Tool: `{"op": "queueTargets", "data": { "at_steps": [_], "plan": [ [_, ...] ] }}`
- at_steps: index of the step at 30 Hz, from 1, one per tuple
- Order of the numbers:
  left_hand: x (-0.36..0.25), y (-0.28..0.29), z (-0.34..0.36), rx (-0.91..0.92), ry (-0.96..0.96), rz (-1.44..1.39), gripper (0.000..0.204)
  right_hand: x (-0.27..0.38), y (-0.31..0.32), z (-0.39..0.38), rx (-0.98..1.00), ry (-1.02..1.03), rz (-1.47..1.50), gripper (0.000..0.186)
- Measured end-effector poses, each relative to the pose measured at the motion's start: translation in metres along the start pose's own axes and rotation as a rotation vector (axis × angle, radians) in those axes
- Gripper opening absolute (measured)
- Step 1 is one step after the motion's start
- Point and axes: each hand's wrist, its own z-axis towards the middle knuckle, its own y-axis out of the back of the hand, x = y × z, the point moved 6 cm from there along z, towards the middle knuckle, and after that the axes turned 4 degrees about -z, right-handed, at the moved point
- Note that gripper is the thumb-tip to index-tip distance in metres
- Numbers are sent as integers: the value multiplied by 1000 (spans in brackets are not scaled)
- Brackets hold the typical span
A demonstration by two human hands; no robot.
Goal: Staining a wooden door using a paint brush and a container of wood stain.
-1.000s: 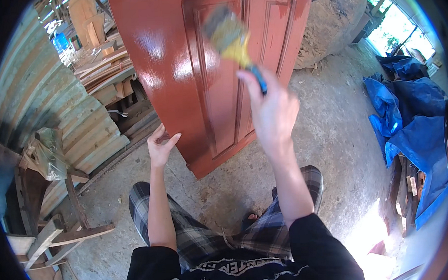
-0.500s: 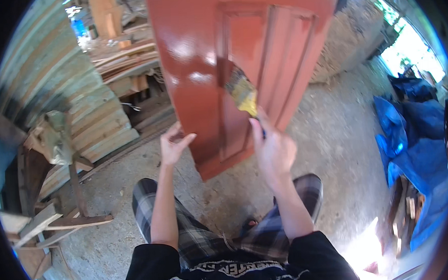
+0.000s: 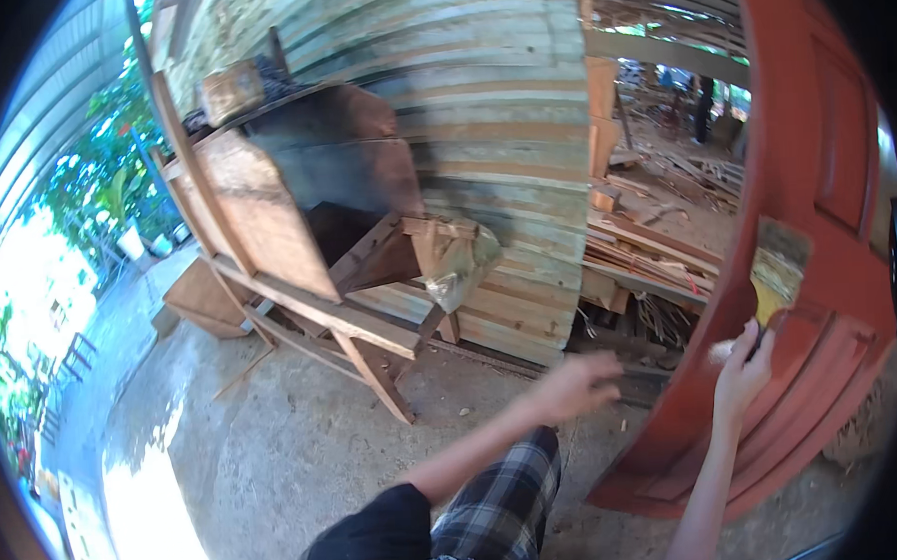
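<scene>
A reddish-brown panelled door [image 3: 797,115] stands upright, tilted in the picture, along the right side. My right hand [image 3: 745,367] grips a paintbrush [image 3: 775,278] with its bristles up against the door face; the bristles look worn and grey, with yellow below them. My left hand [image 3: 580,386] reaches out to the left of the door, its fingers stretched and slightly blurred, apart from the door's edge and holding nothing.
On the left stands a wooden frame [image 3: 371,328] with boards, and a crumpled plastic bag [image 3: 460,264] hangs at its corner. Behind is a corrugated metal wall [image 3: 509,167]. Stacked timber [image 3: 657,241] lies beyond the door's left edge. Underfoot is a concrete floor [image 3: 275,428].
My view has swung left, so the door now sits at the right. My left hand has come away from the door's edge. The brush stays in my right hand.
</scene>
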Motion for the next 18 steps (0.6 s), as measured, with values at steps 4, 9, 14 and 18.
{"op": "queueTargets", "data": {
  "at_steps": [4, 9, 14, 18],
  "plan": [
    [-25, 261, 39, -568, -186, 512, 17, 8, -14, 19, -311, 415, -512, 28],
    [-48, 542, 16, -1391, 155, 1325, 86, -29, -28, 7, -302, 354, -447, 24],
    [-14, 662, 9, -1121, 709, 1212, 121, -28, -27, 12, -305, 379, -575, 24],
    [10, 694, 19, -836, 567, 1085, 123, -42, -25, 9, -217, 345, -631, 29]
  ]
}}
